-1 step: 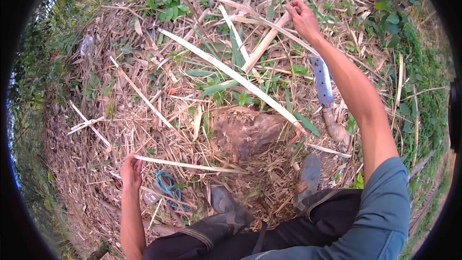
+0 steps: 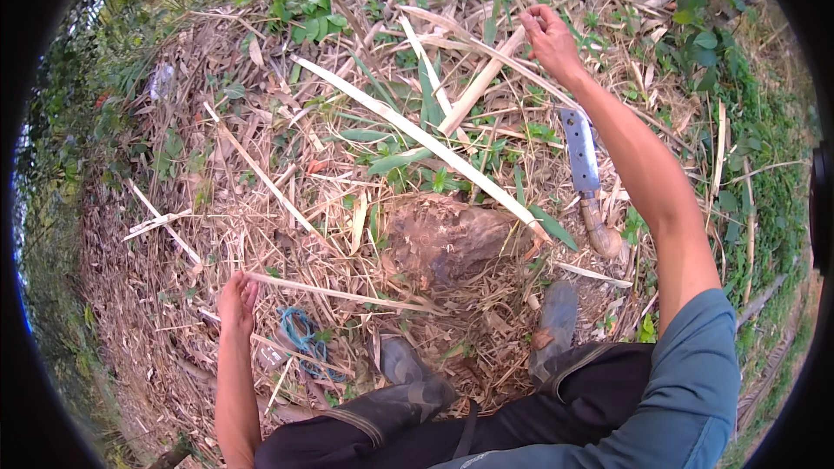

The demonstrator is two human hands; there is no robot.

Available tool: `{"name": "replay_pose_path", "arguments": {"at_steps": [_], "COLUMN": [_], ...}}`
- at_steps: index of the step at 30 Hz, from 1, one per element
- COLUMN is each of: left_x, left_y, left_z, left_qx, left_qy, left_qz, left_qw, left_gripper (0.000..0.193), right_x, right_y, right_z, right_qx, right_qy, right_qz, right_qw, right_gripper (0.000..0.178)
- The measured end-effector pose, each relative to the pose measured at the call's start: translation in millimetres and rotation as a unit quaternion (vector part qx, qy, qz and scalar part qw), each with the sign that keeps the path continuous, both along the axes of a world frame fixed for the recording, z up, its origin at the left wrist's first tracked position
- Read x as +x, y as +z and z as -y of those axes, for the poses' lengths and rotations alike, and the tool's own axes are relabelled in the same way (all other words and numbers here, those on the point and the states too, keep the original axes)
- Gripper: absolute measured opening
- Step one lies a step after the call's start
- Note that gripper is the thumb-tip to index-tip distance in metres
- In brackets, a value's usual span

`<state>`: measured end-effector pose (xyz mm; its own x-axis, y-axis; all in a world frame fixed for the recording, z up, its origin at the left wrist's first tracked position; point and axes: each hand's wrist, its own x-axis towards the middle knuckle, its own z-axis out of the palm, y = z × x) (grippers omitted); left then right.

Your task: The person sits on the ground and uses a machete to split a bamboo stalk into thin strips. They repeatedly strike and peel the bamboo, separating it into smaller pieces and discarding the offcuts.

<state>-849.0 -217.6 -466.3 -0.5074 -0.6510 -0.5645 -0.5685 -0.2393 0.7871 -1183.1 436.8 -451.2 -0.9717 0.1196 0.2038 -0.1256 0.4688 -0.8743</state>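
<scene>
At the left, my left hand (image 2: 235,304) is closed at the end of a thin pale bamboo strip (image 2: 343,293). That strip runs right, toward the ground between my boots and a weathered wood block (image 2: 447,239). My right arm reaches far forward; its hand (image 2: 553,48) has the fingertips pinched together beside the upper end of a wide bamboo strip (image 2: 483,82). Whatever is between those fingers is too small to make out. Under my right forearm lies a broad-bladed knife (image 2: 581,152) with holes in its blade and a wooden handle.
A long pale strip (image 2: 417,135) slants across the ground to the wood block. Thinner strips (image 2: 265,175) lie to the left. Blue cord (image 2: 301,339) is bundled by my left boot (image 2: 404,360). Dry leaves cover the ground, with green plants (image 2: 304,4) around the edges.
The strip at my left hand has tipped up slightly and its face looks browner. My right hand has shifted a little to the right, fingers still pinched.
</scene>
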Motion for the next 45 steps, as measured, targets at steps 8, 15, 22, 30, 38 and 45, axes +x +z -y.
{"name": "replay_pose_path", "arguments": {"at_steps": [8,15,22,30,38,45], "left_x": [-62,-81,-49,-14,-14,-74], "left_y": [171,242,227,236,211,166], "left_z": [-125,-224,-241,-273,-291,-225], "left_qx": [-0.429,-0.738,-0.57,-0.529,-0.49,-0.693], "left_qy": [-0.239,-0.351,-0.532,-0.534,-0.541,-0.324], "left_qz": [-0.286,-0.421,-0.348,-0.197,-0.146,-0.415], "left_qw": [0.823,0.394,0.52,0.63,0.667,0.493], "left_gripper": [0.036,0.039,0.045,0.049,0.05,0.051], "right_x": [178,320,338,324,305,305], "right_y": [179,267,261,252,235,222], "right_z": [51,66,30,40,32,23], "right_qx": [0.079,0.381,0.43,0.416,0.456,0.341], "right_qy": [0.164,0.197,0.113,0.04,0.05,0.152], "right_qz": [0.094,-0.155,-0.181,-0.026,-0.006,0.055], "right_qw": [0.979,0.89,0.877,0.908,0.888,0.926], "right_gripper": [0.024,0.017,0.024,0.023,0.026,0.029]}}
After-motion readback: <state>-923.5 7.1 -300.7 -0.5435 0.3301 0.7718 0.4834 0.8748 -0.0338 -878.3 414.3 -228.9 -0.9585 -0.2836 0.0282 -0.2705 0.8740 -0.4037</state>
